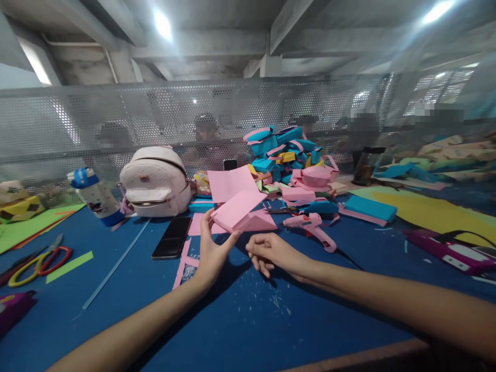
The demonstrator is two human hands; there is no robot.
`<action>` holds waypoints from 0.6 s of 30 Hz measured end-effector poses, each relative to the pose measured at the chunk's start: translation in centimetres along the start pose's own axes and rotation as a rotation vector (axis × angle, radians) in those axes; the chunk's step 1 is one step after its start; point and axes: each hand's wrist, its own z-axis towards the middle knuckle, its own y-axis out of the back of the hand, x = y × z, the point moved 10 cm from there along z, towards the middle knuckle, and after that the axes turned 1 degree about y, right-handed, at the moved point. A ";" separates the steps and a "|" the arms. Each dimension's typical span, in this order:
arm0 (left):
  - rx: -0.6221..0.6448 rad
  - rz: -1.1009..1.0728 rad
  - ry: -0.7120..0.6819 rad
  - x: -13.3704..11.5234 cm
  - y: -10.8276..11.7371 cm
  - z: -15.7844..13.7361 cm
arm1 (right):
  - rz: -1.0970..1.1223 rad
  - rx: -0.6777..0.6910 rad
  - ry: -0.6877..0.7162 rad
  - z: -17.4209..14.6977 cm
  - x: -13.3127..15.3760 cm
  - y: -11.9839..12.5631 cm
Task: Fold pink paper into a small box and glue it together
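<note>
In my left hand (214, 253) is a folded pink paper piece (238, 207), gripped at its lower edge between thumb and fingers, with a flap standing up behind it. My right hand (271, 252) hovers just right of it, fingers curled and thumb against the index finger; whether something tiny is pinched there is hidden. More pink paper (263, 221) lies flat on the table beyond the held piece. A pink glue gun (313, 228) rests to the right of my right hand. Pink paper strips (180, 268) lie left of my left hand.
A black phone (172, 237), white backpack (157, 181) and bottle (95, 199) stand or lie at left, with scissors (41, 264) nearer. Blue and pink paper pieces (287, 155) are heaped behind. A blue paper box (371, 207) and purple device (449, 250) lie right. A perforated metal screen (155, 113) runs behind.
</note>
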 end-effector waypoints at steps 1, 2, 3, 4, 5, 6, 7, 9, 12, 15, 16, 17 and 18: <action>-0.003 -0.001 0.000 0.0 0.0 0.0 | 0.009 0.005 -0.004 0.0 0.0 -0.1; -0.004 -0.002 0.002 0.0 0.1 0.0 | 0.017 0.009 -0.010 0.0 0.0 -0.2; -0.006 -0.003 0.003 0.0 0.1 0.0 | 0.020 0.011 -0.018 0.0 -0.1 -0.3; -0.008 -0.004 0.005 0.1 0.2 0.0 | 0.017 0.010 -0.028 0.0 -0.1 -0.3; -0.010 -0.007 0.006 0.1 0.2 0.0 | 0.007 0.006 -0.039 0.0 -0.2 -0.3; -0.012 -0.008 0.008 0.1 0.2 0.0 | -0.007 0.000 -0.050 -0.1 -0.2 -0.3; -0.011 -0.010 0.010 0.2 0.2 0.0 | -0.023 -0.007 -0.059 -0.1 -0.3 -0.2; -0.013 -0.014 0.011 0.2 0.3 0.0 | -0.045 -0.014 -0.068 -0.2 -0.2 -0.2; -0.011 -0.006 0.012 0.2 0.3 0.1 | -0.032 -0.018 -0.069 -0.2 -0.2 -0.3; -0.017 0.005 0.006 0.2 0.3 0.1 | 0.003 -0.031 -0.054 -0.2 0.0 -0.4; -0.019 0.007 0.003 0.2 0.3 0.1 | 0.008 -0.036 -0.044 -0.2 0.0 -0.4; -0.018 0.010 0.001 0.2 0.3 0.1 | 0.009 -0.040 -0.033 -0.1 0.1 -0.4; -0.014 0.015 -0.001 0.2 0.3 0.1 | 0.009 -0.044 -0.023 -0.1 0.2 -0.4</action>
